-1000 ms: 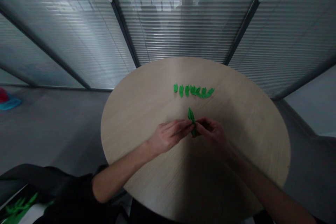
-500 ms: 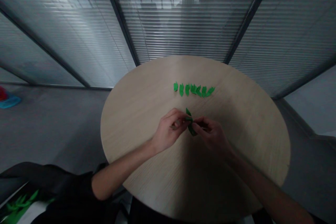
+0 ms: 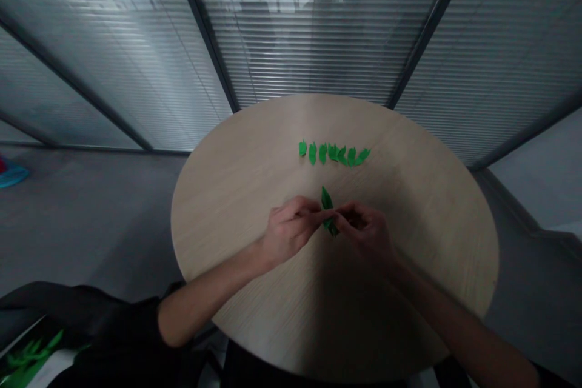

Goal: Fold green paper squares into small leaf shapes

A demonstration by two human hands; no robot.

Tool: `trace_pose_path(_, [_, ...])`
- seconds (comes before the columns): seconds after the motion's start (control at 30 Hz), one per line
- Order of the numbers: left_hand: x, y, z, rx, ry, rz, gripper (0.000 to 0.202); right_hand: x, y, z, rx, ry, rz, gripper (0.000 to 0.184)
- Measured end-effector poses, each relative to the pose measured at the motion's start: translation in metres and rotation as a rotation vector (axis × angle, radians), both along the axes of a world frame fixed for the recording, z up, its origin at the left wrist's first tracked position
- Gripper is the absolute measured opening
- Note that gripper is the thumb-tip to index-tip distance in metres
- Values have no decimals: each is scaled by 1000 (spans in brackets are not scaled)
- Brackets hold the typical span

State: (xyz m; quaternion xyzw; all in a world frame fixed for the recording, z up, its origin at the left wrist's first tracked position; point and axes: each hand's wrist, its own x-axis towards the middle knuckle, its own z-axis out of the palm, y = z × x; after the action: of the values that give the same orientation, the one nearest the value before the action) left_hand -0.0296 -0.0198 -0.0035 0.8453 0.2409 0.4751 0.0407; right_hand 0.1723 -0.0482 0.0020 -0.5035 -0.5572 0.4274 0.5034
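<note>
Left hand: The left hand [image 3: 290, 231] comes in from the lower left of the view, its forearm resting over the near edge of the desk [image 3: 409, 206]. Its left fingers [image 3: 313, 209] reach right and press together on the middle of the paper.

Right hand: The right hand [image 3: 366, 233] sits in shadow, just right of the paper. Its right fingers [image 3: 348, 217] curl inward and close on the paper's lower part, touching the left fingertips or nearly so.

Held thing: A folded green paper piece [image 3: 327, 199] is pinched between both hands, above the desk surface as far as the view shows. Its pointed upper end sticks out beyond the fingers, toward the far side of the desk. Its lower end shows just below them.

On the desk: A row of small green paper pieces [image 3: 334, 154], seven as far as can be counted, lies beyond the hands, well apart from them. The pieces at the right end overlap.

Surroundings: Slatted blinds [image 3: 313, 54] stand behind the round, light wood desk, above a grey floor [image 3: 91, 224]. A black garment [image 3: 109, 333] lies at the lower left, beside a white surface with a green leaf pattern [image 3: 31, 354].
</note>
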Motion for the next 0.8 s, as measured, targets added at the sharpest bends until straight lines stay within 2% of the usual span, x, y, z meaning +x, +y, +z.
trace_pose_path(0.13, [0, 0, 2, 139, 34, 31, 23, 2, 0, 2, 5, -11, 33, 29])
trace_pose_path(0.3, [1, -1, 3, 222, 57, 66, 22, 2, 0, 3, -1, 37, 56, 29])
trace_pose_path(0.57, [5, 0, 2, -58, -32, 22, 22, 0, 0, -1, 15, 24, 24, 30])
trace_pose_path(0.8, [6, 2, 2, -87, -62, -23, 26, 1, 0, -3, 96, -33, 31, 20])
